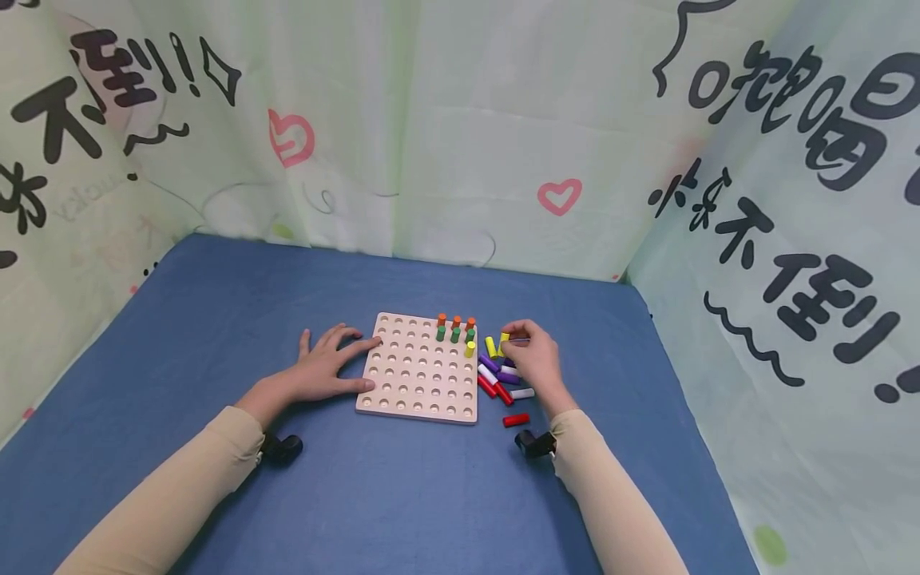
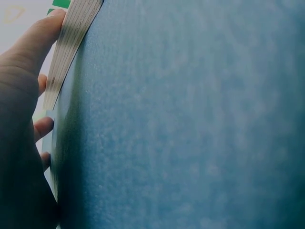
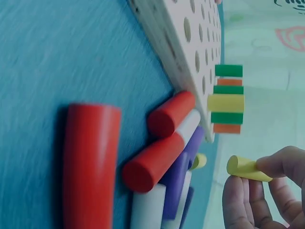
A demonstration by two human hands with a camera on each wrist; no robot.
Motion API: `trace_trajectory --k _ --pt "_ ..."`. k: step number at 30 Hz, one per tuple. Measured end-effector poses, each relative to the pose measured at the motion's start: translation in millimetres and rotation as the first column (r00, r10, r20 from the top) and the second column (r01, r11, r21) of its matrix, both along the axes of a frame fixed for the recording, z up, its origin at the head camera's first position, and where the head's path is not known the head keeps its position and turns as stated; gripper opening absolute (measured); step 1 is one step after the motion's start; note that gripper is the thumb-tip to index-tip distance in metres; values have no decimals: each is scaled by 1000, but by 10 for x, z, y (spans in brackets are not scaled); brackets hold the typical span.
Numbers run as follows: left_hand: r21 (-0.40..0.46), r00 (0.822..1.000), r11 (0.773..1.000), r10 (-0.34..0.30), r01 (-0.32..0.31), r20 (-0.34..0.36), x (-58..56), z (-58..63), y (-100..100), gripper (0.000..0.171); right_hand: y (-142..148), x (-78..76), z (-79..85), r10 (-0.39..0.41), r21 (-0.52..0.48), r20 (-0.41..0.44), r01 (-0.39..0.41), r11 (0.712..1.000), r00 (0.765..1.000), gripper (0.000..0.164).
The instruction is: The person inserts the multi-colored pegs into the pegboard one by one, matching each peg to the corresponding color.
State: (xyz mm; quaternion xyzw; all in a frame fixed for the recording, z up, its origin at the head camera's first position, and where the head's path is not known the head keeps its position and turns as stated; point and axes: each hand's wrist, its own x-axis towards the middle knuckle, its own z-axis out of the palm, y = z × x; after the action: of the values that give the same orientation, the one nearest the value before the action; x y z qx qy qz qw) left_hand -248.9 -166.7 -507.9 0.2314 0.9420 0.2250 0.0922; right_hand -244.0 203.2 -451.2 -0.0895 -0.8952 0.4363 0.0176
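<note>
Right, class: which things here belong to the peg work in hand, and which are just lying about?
In use:
- right hand pinching a yellow peg
- left hand resting flat against the pegboard
- pegs standing in the board
- loose pegs beside the board

Lying about:
- blue cloth
- printed curtain

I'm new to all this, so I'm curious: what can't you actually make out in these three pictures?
- Left wrist view: the blue cloth fills the frame; only the pegboard edge shows, and the left hand is dark and cropped.
- Right wrist view: the nearest red peg is blurred and cut off below.
- Head view: the right hand hides part of the loose pegs.
</note>
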Motion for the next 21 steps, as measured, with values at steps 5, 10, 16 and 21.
trace_trajectory --k 5,10,16,21 --pt "0 1000 1000 0 0 -3 10 4 4 85 -91 6 28 -2 -8 -14 2 1000 1000 25" --pt "20 1000 1000 -4 4 -14 20 13 5 85 -171 18 43 17 -9 -71 -18 1000 997 24" --pt "25 1000 1000 -4 4 -13 25 10 -2 84 -304 44 62 28 -26 -108 -31 999 994 19" --pt "6 1000 1000 3 -3 4 18 8 -9 84 -375 36 52 15 -60 -129 -23 998 992 17"
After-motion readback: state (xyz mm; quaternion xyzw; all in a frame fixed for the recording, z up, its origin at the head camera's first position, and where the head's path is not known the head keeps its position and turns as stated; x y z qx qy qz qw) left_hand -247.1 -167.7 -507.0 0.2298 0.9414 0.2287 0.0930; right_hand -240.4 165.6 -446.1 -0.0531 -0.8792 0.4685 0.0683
